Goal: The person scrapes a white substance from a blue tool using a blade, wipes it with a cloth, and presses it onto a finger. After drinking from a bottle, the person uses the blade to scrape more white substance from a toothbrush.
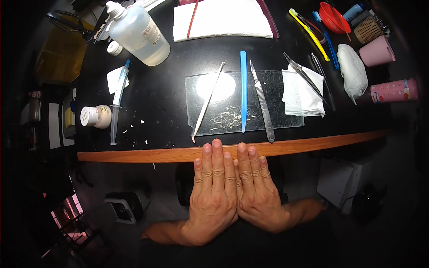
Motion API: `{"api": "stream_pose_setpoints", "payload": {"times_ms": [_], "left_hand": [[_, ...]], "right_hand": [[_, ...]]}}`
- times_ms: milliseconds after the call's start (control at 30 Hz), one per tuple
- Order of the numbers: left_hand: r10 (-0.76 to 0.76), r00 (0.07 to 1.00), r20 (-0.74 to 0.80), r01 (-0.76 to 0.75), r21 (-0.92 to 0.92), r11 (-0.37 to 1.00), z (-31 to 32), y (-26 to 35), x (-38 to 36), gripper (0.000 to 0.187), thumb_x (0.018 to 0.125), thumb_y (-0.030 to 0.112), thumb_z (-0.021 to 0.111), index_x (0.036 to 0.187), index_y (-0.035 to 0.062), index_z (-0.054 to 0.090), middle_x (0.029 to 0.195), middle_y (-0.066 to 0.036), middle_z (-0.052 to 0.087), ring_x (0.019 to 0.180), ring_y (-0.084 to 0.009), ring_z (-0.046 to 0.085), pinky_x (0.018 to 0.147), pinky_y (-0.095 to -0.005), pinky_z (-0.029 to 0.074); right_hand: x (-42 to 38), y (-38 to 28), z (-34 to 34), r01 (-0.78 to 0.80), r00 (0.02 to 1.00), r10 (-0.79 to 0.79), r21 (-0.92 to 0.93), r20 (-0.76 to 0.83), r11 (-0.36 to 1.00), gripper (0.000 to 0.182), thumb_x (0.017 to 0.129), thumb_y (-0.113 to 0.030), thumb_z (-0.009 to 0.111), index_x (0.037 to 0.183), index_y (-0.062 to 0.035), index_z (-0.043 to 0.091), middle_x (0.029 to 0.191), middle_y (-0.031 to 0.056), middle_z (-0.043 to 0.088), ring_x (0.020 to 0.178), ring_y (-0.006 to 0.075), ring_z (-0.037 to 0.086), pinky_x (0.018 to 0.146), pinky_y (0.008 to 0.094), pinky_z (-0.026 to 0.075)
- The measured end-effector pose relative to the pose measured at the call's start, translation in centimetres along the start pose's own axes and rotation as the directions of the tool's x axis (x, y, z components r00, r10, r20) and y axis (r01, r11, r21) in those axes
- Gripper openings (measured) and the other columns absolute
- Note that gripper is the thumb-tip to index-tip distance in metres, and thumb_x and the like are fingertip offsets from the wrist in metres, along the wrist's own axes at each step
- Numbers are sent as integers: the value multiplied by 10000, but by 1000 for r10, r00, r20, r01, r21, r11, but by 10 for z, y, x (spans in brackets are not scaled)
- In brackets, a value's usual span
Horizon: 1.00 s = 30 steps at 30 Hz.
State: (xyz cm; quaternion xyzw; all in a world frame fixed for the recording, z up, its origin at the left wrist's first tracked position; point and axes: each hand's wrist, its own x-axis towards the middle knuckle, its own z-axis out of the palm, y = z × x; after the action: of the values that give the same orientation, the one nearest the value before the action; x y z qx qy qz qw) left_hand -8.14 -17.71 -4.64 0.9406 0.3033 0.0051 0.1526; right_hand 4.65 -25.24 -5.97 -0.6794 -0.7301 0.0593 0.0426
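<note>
L hand (pixel 213 205) & R hand (pixel 262 203) are together, side by side, backs up, fingers straight over the wood edge (pixel 134 156); nothing seen gripped, palms hidden, can't tell if they press down. Just beyond, probe (pixel 208 102), blue stick (pixel 243 89) & scalpel (pixel 262 105) lie across the glass slab (pixel 194 94), near ends twd the person, prob. for quick pick-up. Tweezers (pixel 304 77) lie across tissue (pixel 295 96) at R, prob. to stay clean. Syringe (pixel 119 91), jar (pixel 96 116) & btl (pixel 145 38) sit L on the worktop (pixel 165 98), seemingly to free the middle.
</note>
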Motion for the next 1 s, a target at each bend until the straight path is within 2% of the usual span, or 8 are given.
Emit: {"api": "stream_pose_setpoints", "payload": {"times_ms": [1000], "left_hand": [[12,1000,12,-12,0,1000,1,-1,0,749,918,174,523,1485,-258,293,1564,-508,219,1497,-649,199,1226,-670,203]], "right_hand": [[-1,0,1,-1,1000,1,25,-7,1000,682,957,-197,459,1546,135,371,1635,305,349,1552,439,299,1279,528,224]]}}
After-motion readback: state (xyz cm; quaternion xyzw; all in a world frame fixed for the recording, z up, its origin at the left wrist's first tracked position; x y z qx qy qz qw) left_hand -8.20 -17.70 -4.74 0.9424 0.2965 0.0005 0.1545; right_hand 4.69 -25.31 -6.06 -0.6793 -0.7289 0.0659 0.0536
